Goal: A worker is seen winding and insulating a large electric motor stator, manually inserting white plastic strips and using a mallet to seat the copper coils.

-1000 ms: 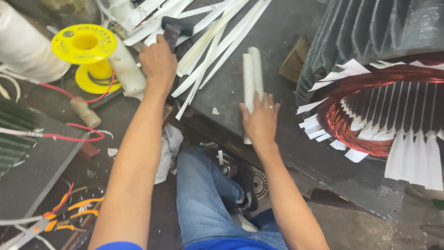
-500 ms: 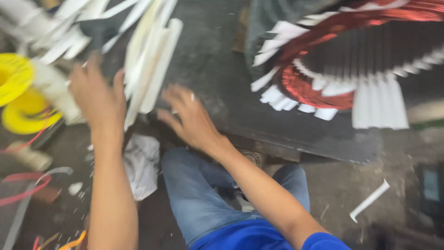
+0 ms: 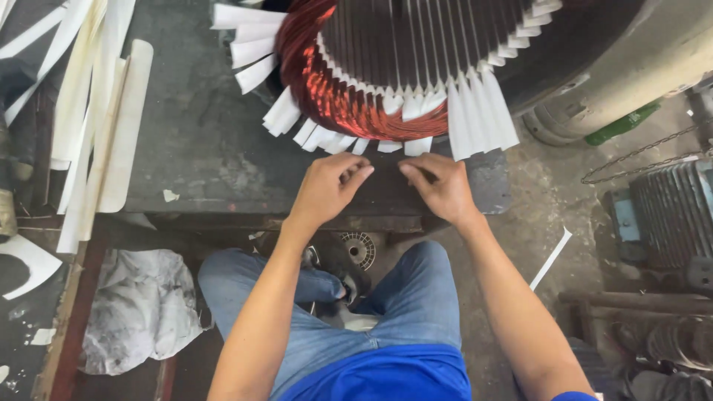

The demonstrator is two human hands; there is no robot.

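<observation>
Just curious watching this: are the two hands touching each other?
Apart. The head view shows the left hand and right hand side by side below the copper winding, with a strip of dark table visible between their fingertips.

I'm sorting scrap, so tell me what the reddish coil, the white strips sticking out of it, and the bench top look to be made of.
Reddish coil: likely enamelled copper wire, glossy orange-red strands bundled together.
White strips: probably insulating paper or thin plastic film, matte, flat, creased at the ends.
Bench top: seemingly dark steel plate, dull, scuffed and stained.

Bare plate (image 3: 200,148) lies open leftward (paper strips (image 3: 96,126) beyond).
</observation>
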